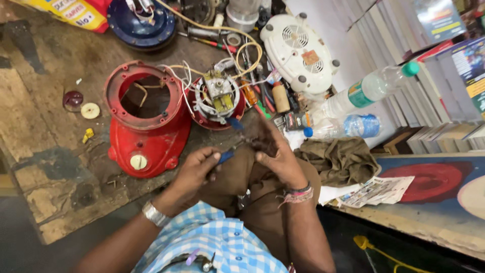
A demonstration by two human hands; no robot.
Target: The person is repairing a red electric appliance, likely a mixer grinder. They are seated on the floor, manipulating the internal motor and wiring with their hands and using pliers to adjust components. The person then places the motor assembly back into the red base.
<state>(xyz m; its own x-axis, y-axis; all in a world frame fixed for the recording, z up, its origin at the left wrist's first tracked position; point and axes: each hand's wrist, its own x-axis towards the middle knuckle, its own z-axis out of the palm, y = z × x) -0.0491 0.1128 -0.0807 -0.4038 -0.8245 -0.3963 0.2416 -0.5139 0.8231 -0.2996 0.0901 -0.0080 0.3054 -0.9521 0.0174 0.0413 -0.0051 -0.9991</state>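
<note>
Left hand (194,169) pinches a blue-handled tool (226,155) steady while the right hand's (275,154) grip closes on a small blurred part, motor (218,98) just beyond

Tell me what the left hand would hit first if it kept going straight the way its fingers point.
The left hand points up and right, gripping a blue-handled tool. Straight on, it would most likely meet the right hand first, since their fingertips nearly touch, though depth between them is unclear.

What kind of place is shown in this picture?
Probably a small appliance repair shop: an opened red housing, an exposed motor with loose wires, and screwdrivers lie on the worn workbench.
</note>
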